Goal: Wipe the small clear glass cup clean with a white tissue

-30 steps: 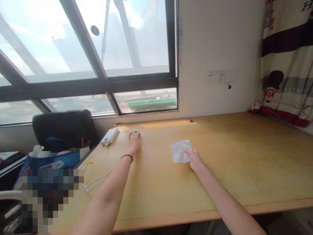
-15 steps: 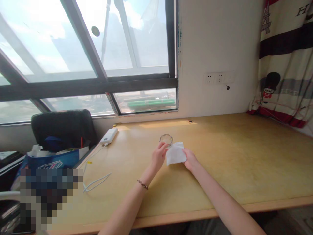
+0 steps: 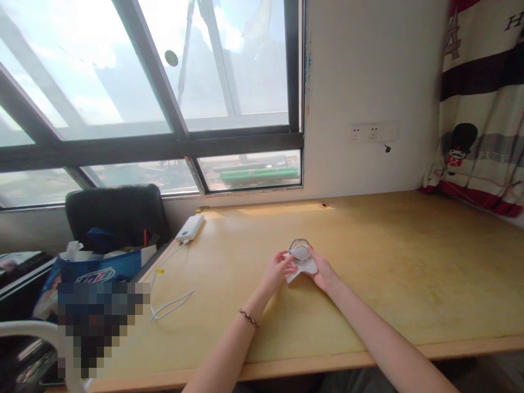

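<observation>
A small round clear glass ashtray point(image 3: 302, 252) with a wavy rim is between my hands, tilted towards me above the desk. Under and in front of it is a white tissue point(image 3: 306, 268), partly covered by the glass. My right hand point(image 3: 323, 271) is closed around the tissue and the right side of the ashtray, thumb near the rim. At the left side, my left hand point(image 3: 280, 268) has its fingers bent against the ashtray's edge and the tissue. A braided bracelet point(image 3: 248, 317) circles my left wrist.
On the yellow desk point(image 3: 388, 273), a white power bank point(image 3: 190, 228) with a white cable point(image 3: 174, 307) lies at the left. Beyond the left edge are a black chair point(image 3: 118, 212) and a blue bag point(image 3: 98, 273). The window point(image 3: 229, 142) and wall sockets point(image 3: 364, 132) are behind.
The ashtray, earlier by my left hand behind the tissue, now lies over the tissue between both hands. My right hand has taken hold of its right side. The view has shifted slightly.
</observation>
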